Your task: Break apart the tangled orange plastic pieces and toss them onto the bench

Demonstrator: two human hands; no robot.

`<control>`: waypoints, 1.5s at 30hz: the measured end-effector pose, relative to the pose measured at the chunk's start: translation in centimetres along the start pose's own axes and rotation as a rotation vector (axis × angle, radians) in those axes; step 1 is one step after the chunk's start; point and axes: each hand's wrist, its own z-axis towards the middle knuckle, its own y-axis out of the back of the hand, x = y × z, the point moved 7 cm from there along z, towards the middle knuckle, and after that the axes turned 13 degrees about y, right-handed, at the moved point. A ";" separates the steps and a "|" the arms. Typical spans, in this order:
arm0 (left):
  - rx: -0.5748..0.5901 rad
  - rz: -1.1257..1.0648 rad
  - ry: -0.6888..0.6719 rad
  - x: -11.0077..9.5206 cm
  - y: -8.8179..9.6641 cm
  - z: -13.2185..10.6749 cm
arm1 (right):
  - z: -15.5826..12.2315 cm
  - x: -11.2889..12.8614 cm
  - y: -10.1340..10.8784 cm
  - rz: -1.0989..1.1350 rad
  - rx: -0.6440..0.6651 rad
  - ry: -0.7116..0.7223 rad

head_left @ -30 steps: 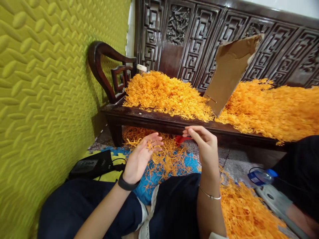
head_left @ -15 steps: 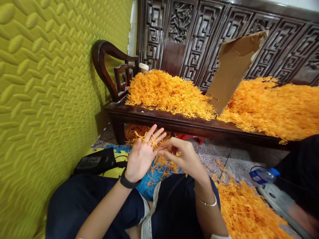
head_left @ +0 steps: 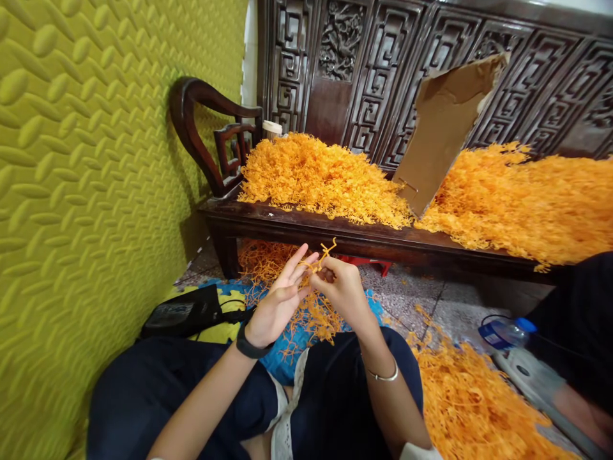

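My right hand (head_left: pixel 343 289) pinches a thin yellow-orange strand (head_left: pixel 327 250) between thumb and fingertips, and its knotted, branching end stands up above the fingers. Close by on the left is my left hand (head_left: pixel 276 305), palm turned inward, with its fingers stretched out. Part of the strand reaches across to the left fingertips; whether it loops around them I cannot tell. Below the hands, loose orange strands (head_left: pixel 322 319) are strewn over a blue foam mat (head_left: pixel 282 364).
A dark wooden bench (head_left: pixel 306 220) bears orange strand heaps (head_left: pixel 316 176) parted by a cardboard sheet (head_left: pixel 440 128). More strands (head_left: pixel 464 396) cover the floor at right, near a bottle (head_left: pixel 507 333) and another person's foot (head_left: pixel 575 402). A black bag (head_left: pixel 182 310) lies by the yellow wall (head_left: pixel 96 191).
My right hand has moved slightly left and up, drawing the strand off my left fingers, where it was looped. My left hand has turned from palm up to palm inward.
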 end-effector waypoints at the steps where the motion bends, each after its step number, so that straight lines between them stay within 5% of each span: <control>1: -0.004 0.014 0.000 -0.1 0.1 0.0 | 0.0 0.0 -0.1 -0.009 -0.009 -0.009; 9: -0.017 0.119 0.007 -0.1 0.7 0.2 | 0.0 0.5 -1.3 0.083 0.116 0.046; 17: -0.017 0.063 0.036 0.0 0.7 0.3 | -0.6 -0.1 -1.2 -0.092 -0.197 -0.115; 23: 0.000 -0.111 0.114 -0.5 1.7 0.6 | -0.2 -0.8 -1.9 -0.086 -0.126 -0.084; 33: -0.028 -0.097 0.146 -0.1 2.5 1.0 | -0.1 -1.8 -2.7 -0.079 -0.090 -0.111; 45: -0.078 -0.072 0.126 0.1 3.0 1.2 | -0.4 -3.8 -3.8 0.129 -0.304 -0.152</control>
